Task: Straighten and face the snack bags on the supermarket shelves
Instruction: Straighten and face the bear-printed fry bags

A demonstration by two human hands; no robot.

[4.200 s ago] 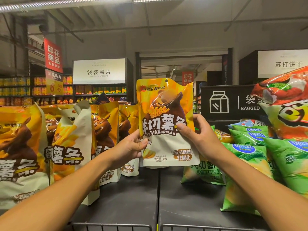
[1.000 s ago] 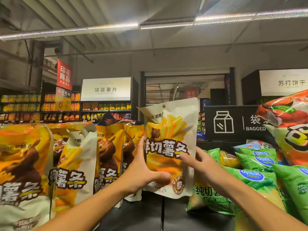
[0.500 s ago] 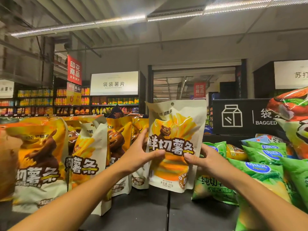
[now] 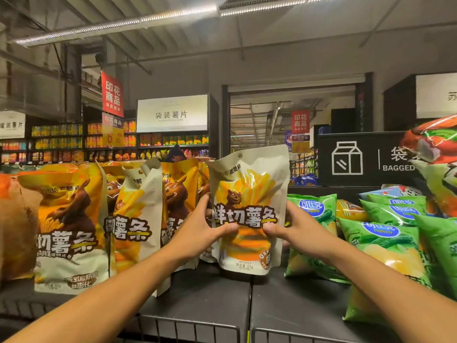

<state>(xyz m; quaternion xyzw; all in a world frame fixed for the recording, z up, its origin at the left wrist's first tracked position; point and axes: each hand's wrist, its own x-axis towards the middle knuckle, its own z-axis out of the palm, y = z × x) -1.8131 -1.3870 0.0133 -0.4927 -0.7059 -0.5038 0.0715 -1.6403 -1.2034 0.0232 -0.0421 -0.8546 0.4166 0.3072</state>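
Cream-and-yellow pouch: cream foil snack pouch with yellow fries, a small brown bear and bold Chinese lettering (image 4: 248, 209), at the centre of the frame, upright, front facing the camera, its bottom edge at or just above the dark shelf top; contact cannot be told.
Left hand: left hand (image 4: 197, 229) grips the pouch's left edge, thumb across the front just under the lettering, fingers curled behind.
Right hand: right hand (image 4: 295, 231) grips the pouch's right edge the same way, thumb on the front, fingers hidden behind.
Shelf: dark grey flat shelf top (image 4: 212, 300) with a wire rail along its near edge at the bottom of the frame.
Left of frame: row of yellow-and-brown bear snack bags (image 4: 71, 226) standing upright, some leaning; the nearest one sits just beside the left hand.
Right of frame: pile of green glossy chip bags with blue oval logos (image 4: 385, 233), lying tilted, just beside the right hand.
Far right edge: orange-red and green puffy bag (image 4: 435, 149), higher up.
Background: black sign with a white carton icon and the word BAGGED (image 4: 366, 159), right of centre.
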